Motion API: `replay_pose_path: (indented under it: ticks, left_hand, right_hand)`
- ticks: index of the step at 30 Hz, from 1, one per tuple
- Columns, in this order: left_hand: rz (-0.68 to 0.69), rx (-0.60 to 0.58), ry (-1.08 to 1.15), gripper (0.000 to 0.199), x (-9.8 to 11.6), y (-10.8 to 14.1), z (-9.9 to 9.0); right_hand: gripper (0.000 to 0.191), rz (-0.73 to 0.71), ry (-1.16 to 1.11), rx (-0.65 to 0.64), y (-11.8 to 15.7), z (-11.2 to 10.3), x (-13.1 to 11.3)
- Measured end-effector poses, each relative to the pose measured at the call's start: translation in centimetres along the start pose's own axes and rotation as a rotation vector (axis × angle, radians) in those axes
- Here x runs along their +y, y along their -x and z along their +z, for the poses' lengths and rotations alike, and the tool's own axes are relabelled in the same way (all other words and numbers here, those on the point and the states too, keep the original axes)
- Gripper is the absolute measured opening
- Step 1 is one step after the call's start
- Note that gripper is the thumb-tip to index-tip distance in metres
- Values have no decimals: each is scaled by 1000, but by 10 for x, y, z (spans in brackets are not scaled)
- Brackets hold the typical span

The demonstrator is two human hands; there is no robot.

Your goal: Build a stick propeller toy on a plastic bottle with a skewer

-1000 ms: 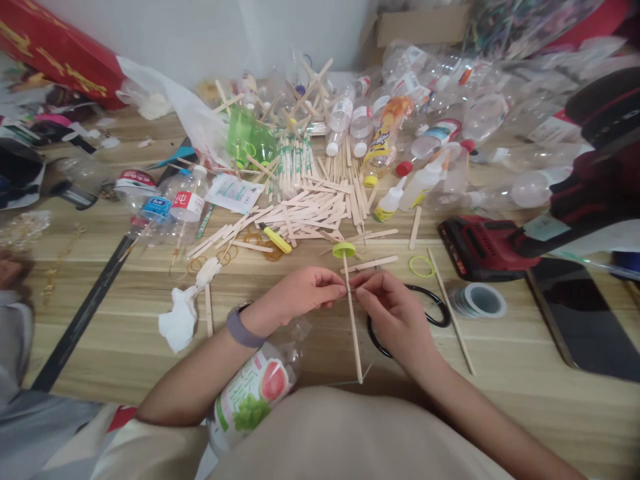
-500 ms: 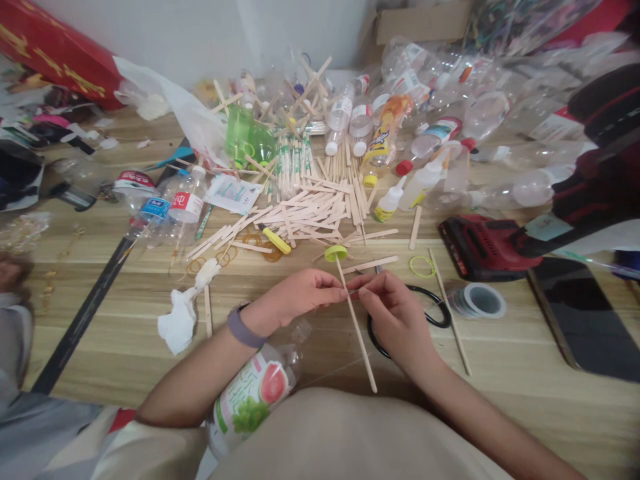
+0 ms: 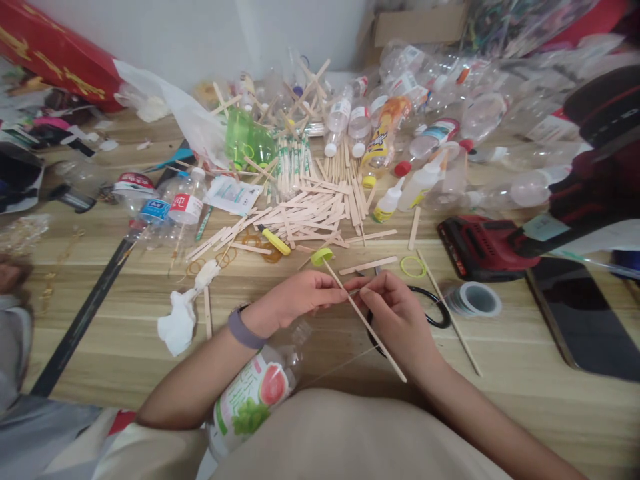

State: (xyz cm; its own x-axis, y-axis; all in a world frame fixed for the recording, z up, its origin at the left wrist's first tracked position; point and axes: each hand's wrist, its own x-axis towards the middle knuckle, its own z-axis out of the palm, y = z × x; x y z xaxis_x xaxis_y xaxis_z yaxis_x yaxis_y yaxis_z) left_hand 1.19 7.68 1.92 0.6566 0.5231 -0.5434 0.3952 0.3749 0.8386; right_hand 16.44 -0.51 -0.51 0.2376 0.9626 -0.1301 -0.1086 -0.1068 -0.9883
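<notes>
My left hand [image 3: 300, 297] is closed in a pinch at a thin wooden stick [image 3: 376, 340]. A yellow-green bottle cap [image 3: 321, 256] sits on the stick's far end, and its near end points down to the right. My right hand [image 3: 397, 313] is closed too, its thumb and forefinger pinching a fine thread close to the stick; the exact grip is partly hidden. A length of thread [image 3: 345, 363] runs low below the hands. Black-handled scissors [image 3: 434, 308] lie partly under my right hand. By my left forearm is a large clear bottle [image 3: 255, 393] with a fruit label.
Flat wooden sticks [image 3: 310, 213] are heaped ahead, with a yellow cutter [image 3: 276, 240] before them. Plastic bottles [image 3: 435, 133] crowd the back. To the right are a thread spool [image 3: 477, 300], a red power tool [image 3: 480, 247] and a phone [image 3: 585, 313]. Another person's hand [image 3: 10, 273] shows at far left.
The stick has tilted: its capped end moved left and its near end swung right. Both hands stay close together, nearly in place.
</notes>
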Motion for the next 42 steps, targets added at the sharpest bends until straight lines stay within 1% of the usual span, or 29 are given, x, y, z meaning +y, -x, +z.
replay_pose_path:
  ticks: [4,7,12,16,19,24,28,33,37,40,42]
  left_hand:
    - [-6,5,-6,28,3,2,1]
    - [-12,15,-1,28,2,2,1]
    - [-18,20,20,25,-1,0,2]
    - [5,16,25,23,-3,-1,2]
    - [55,20,49,24,-3,0,2]
    - [123,31,109,24,-4,2,1]
    - [151,-24,147,28,-4,2,1]
    - [148,-57,181,25,-3,2,3]
    - [151,-31,222,21,-4,0,5]
    - [144,-4,204,18,-5,0,4]
    - [150,18,178,18,-6,-1,3]
  right_hand:
    - [20,41,-38,9,1,1,1]
    - [20,35,-43,23,1,2,1]
    - [19,35,-64,12,2,4,0]
    - [20,2,-1,30,1,4,1]
    - [21,23,51,37,-1,3,4]
    - [23,108,107,-52,-1,1,4]
    - [25,161,140,-156,-1,1,1]
    - [23,196,112,-209,0,1,2]
    - [20,164,150,-227,1,2,4]
    - [17,105,226,-249,0,-1,6]
    - [15,48,293,-242,-1,-3,6]
